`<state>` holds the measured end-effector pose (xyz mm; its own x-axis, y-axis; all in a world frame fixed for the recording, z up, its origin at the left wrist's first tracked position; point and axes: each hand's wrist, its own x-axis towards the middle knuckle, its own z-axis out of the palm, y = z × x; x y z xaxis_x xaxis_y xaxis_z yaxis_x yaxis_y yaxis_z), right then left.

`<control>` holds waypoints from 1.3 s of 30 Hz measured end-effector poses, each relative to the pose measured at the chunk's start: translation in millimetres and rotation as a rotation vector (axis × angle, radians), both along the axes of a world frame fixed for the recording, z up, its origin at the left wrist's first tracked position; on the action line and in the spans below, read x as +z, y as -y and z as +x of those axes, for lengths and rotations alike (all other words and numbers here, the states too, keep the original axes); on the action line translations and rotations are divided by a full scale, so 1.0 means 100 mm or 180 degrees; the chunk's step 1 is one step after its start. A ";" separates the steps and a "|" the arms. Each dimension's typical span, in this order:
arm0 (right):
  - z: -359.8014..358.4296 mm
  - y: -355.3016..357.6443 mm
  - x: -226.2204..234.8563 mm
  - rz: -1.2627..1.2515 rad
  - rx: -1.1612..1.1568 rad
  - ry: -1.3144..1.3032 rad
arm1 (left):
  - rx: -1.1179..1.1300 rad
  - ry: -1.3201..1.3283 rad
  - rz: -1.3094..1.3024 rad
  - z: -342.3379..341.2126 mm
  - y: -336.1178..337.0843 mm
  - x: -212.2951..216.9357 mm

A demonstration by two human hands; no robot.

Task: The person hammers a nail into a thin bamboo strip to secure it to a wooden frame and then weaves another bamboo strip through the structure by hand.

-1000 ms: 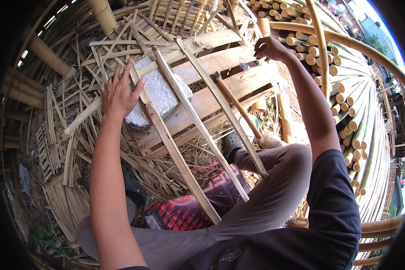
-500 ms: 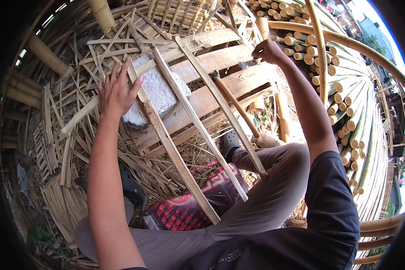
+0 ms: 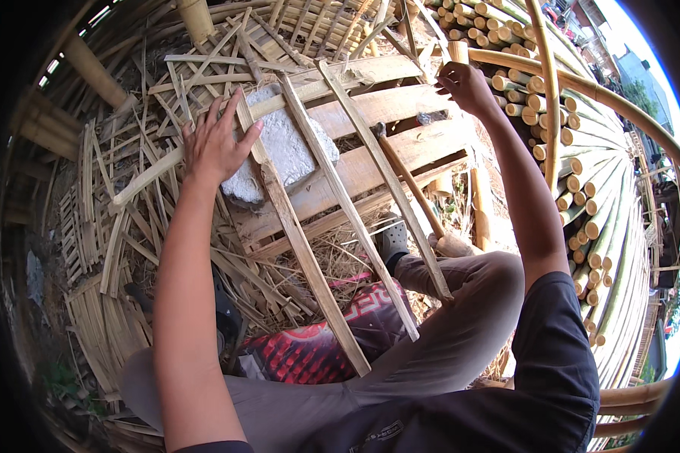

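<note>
My left hand (image 3: 217,147) lies with its fingers spread over the crossing of a long bamboo slat (image 3: 295,226) and a cross slat (image 3: 147,181). Two more slats, a middle one (image 3: 340,196) and a right one (image 3: 393,185), run over the cross slat towards my lap. Beneath them a pale concrete block (image 3: 279,151) rests on a low platform of wooden planks (image 3: 400,106). At the platform's far right, my right hand (image 3: 467,87) is pinched; what its fingertips hold is too small to make out. Just below it sits a small dark heap (image 3: 433,117).
A hammer (image 3: 412,181) leans across the platform's right part. Loose bamboo strips (image 3: 117,249) litter the left side. Cut bamboo poles (image 3: 589,189) are stacked at right. A red and black printed sack (image 3: 302,351) lies by my legs, and a bamboo post (image 3: 482,196) stands beside the platform.
The whole scene has shifted slightly to the right in view. My right hand has risen a little away from the small dark heap. My left hand stays on the slats.
</note>
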<state>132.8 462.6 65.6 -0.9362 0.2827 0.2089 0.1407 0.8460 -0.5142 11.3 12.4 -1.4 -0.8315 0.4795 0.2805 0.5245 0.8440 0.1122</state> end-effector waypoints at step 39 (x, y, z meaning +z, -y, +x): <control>0.05 1.19 0.16 -0.0615 0.0677 -0.0156 | -0.0022 0.0006 0.0284 0.01 0.00 -0.01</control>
<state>137.5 343.7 82.1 -0.9688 0.1201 0.2168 -0.0583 0.7396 -0.6705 11.9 12.3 -2.0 -0.8288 0.4584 0.3209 0.5300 0.8270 0.1876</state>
